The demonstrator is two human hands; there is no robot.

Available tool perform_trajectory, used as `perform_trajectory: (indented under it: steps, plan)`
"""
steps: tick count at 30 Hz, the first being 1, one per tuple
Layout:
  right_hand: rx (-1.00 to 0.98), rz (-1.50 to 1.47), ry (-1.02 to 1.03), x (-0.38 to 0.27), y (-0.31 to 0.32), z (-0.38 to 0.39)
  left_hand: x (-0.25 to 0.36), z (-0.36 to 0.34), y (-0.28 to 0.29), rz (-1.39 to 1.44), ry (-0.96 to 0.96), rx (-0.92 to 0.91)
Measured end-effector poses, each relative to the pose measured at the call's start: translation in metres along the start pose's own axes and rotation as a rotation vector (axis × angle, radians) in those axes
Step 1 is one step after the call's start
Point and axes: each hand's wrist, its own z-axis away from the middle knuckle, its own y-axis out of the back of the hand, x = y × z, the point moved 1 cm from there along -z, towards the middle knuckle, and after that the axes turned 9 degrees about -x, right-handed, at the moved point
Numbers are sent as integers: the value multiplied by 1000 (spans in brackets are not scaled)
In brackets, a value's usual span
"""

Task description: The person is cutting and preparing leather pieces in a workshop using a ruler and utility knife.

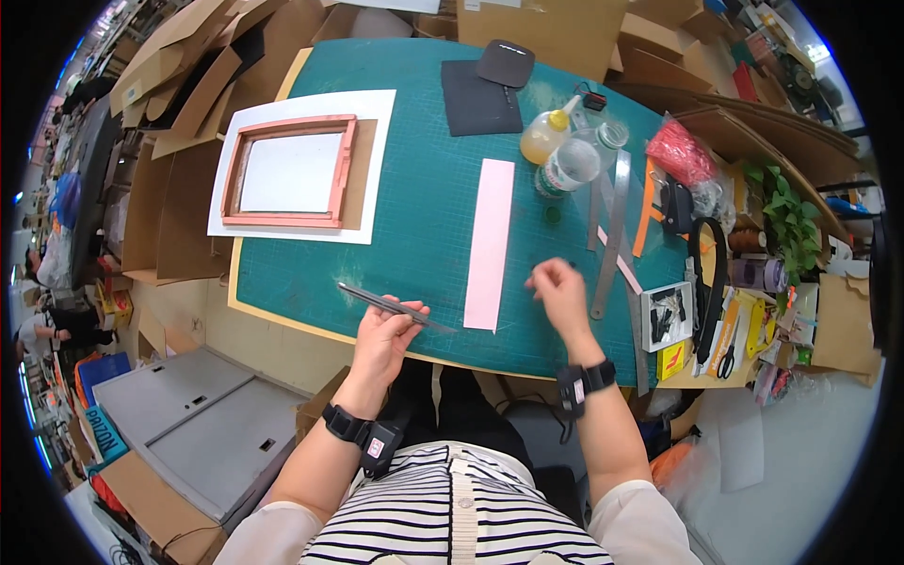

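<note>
My left hand (386, 334) grips a long, slim, dark grey tool (363, 295) just above the green cutting mat (301, 264). To its right a pale pink strip (489, 245) lies lengthwise on the mat. My right hand (560, 297) is beside the strip, fingers curled; whether they hold anything is hidden. A pink rectangular frame (347, 169) rests with brown board on a white sheet (381, 122) at the upper left. Steel rulers (607, 278) and a narrow pink strip lie on the right.
Bottles (570, 165), a dark pad (480, 108) and a red bag (678, 151) stand or lie along the back and right. A tray of black parts (666, 325) and scissors (725, 358) are at the right edge. Cardboard (193, 188) surrounds the table; people show at far left.
</note>
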Motion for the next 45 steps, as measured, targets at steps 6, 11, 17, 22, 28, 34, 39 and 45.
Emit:
perform_trajectory:
  steps: [6,11,17,22,28,34,39,45]
  plan:
    - [-343,-100,-80,-19,-55,66,0,-3,-11,6,27,-28]
    - [-346,-224,-96,-34,-65,77,2,-1,-15,2,27,-26]
    - [-326,-288,-115,-40,-64,79,2,2,-16,-14,38,-15]
    - [-326,-313,-101,-42,-64,80,2,4,-16,-25,49,2]
    - [-330,-294,-84,-42,-64,81,1,5,-16,-15,64,32]
    - [-309,-318,-75,-42,-65,83,2,6,-21,12,60,54]
    - [-274,-274,-4,-43,-66,84,2,5,-21,-32,46,52]
    - [-314,-329,-69,-41,-62,81,2,6,-23,-41,34,60]
